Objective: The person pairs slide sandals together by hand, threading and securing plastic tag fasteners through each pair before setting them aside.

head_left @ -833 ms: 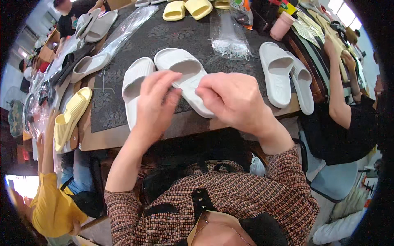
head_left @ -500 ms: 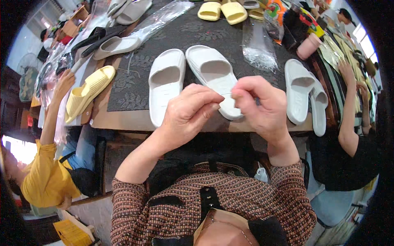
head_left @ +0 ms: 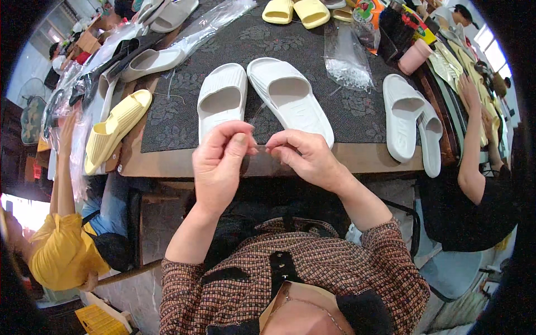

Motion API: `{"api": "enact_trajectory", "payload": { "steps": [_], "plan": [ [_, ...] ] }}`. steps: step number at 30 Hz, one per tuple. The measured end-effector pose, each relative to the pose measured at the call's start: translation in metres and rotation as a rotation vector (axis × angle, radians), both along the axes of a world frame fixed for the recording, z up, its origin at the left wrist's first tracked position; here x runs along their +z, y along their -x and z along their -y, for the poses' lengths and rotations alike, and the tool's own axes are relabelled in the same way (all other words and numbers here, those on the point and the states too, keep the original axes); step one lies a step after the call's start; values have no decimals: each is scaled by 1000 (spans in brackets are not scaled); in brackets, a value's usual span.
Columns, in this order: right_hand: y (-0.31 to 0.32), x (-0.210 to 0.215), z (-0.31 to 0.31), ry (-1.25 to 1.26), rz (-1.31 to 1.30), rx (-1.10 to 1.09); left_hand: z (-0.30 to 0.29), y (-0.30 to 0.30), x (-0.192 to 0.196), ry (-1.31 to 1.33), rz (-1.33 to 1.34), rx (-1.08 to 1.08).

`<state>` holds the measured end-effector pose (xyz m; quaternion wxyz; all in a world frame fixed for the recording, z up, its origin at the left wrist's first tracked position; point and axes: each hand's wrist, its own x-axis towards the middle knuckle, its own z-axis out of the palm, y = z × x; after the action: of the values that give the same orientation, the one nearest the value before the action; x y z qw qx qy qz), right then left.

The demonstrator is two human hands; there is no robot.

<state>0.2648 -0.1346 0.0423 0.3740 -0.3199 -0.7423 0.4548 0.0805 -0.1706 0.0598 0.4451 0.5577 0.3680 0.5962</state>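
Observation:
A pair of light grey slide slippers lies in front of me with the toes pointing away: the left slipper (head_left: 223,84) and the right slipper (head_left: 296,106). Over the heel of the left one, my left hand (head_left: 223,159) is closed, thumb against curled fingers. My right hand (head_left: 307,156) pinches thumb to fingertips just in front of the other slipper's heel. The two hands' fingertips face each other with a small gap. Whatever they grip is too small or hidden to make out. A faint thin clear strand shows between the slippers.
A yellow slipper (head_left: 117,131) and another grey pair (head_left: 403,120) flank the dark patterned mat (head_left: 223,47). Behind lie yellow slippers (head_left: 311,13), a bag of clear strands (head_left: 347,61) and a pink cup (head_left: 415,57). Co-workers' arms reach in at left (head_left: 66,145) and right (head_left: 473,145).
My left hand has turned more upright and moved slightly left. My right hand has moved left and flattened into a pinch. The person at left has shifted a hand.

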Motion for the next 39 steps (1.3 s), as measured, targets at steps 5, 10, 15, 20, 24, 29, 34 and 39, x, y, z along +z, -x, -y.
{"api": "enact_trajectory", "payload": {
  "steps": [5, 10, 15, 20, 24, 29, 34, 39],
  "plan": [
    [-16, -7, -6, -334, 102, -135, -3, 16, -6, -44, 193, 108],
    [-43, -7, -9, -456, 163, -303, -7, 41, -7, 24, 253, 248],
    [-40, 3, -5, -638, 274, -272, -9, 42, -20, 130, 153, 206],
    [-31, 5, 3, -645, 355, -111, -11, 43, -27, 203, -73, 192],
    [-33, 7, 8, -557, 321, -8, -21, 49, -32, 205, -143, 226],
    [-26, 4, 2, -469, 269, 72, -34, 52, -42, 15, -879, 272],
    [-26, -4, -6, -427, 298, 38, -21, 35, -33, -214, -1183, 338],
    [-31, -10, -12, -415, 333, 14, -13, 34, -22, -465, -1251, 474]
  ]
}}
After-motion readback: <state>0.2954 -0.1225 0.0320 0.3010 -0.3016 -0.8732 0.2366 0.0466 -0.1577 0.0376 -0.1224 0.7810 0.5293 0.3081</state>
